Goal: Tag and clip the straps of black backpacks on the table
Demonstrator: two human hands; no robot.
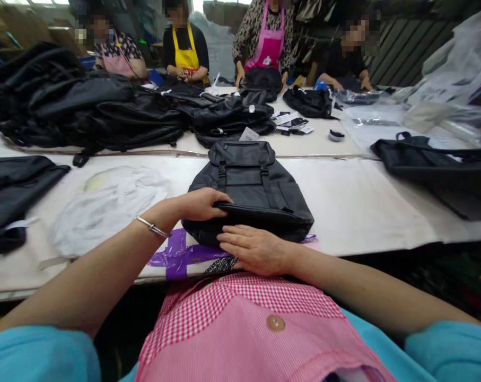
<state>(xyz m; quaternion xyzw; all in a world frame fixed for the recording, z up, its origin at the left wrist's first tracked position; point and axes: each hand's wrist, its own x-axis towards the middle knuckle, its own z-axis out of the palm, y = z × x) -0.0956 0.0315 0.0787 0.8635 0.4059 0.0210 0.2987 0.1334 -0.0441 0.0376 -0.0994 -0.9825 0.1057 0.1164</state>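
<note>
A black backpack (244, 191) with a top flap and two buckled straps lies on the white table in front of me, its bottom end towards me. My left hand (203, 204) grips the raised lower edge on its left side, thumb and fingers about the fold. Against the underside of the near end rests my right hand (256, 249), flat, with its fingers stretched out. Some of the left fingertips are hidden by the backpack. Purple tape (177, 254) shows on the table edge below the hands.
Black bags (105, 109) are heaped along the far left. A crumpled white plastic bag (108, 201) lies left of the backpack, another black bag (435, 159) right. Tags (290, 122) and a tape roll (336, 136) lie beyond. Several co-workers stand across the table.
</note>
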